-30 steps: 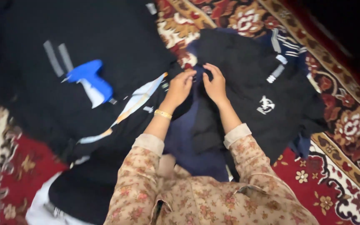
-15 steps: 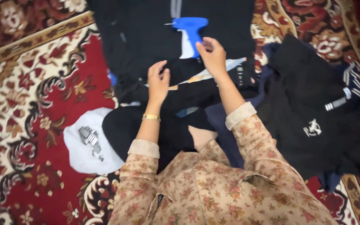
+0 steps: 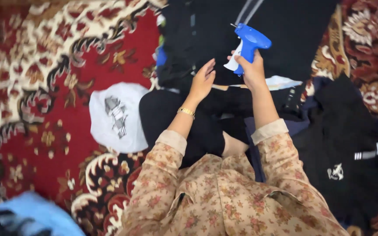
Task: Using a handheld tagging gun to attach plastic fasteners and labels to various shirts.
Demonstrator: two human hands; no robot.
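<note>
Presently, by station:
Right hand (image 3: 253,72): closed round the grip of the blue tagging gun (image 3: 246,49); gun held upright, needle tip pointing up and left, raised just above the black garment (image 3: 285,39).
Left hand (image 3: 202,81): open, fingers together, holding nothing; palm turned toward the gun, near the garment edge, contact with the cloth not certain.
Technique: keep the wrist straight and the needle clear of the left fingers; flatten and pin the cloth with the open palm beside the entry point, never beneath it; take a single layer only, judged the safer course.
Nearby, left: white plastic bag (image 3: 117,116) with a dark print, lying on the red patterned carpet (image 3: 44,100), apart from both hands.
Nearby, right: folded dark garment with a small white emblem (image 3: 342,148), partly over the carpet.
Lower left corner: blurred pale blue object (image 3: 27,216), kind not discernible.
Obstructions: black cloth piled in overlapping layers under the hands; floral sleeves (image 3: 224,192) crowding the lap area.
</note>
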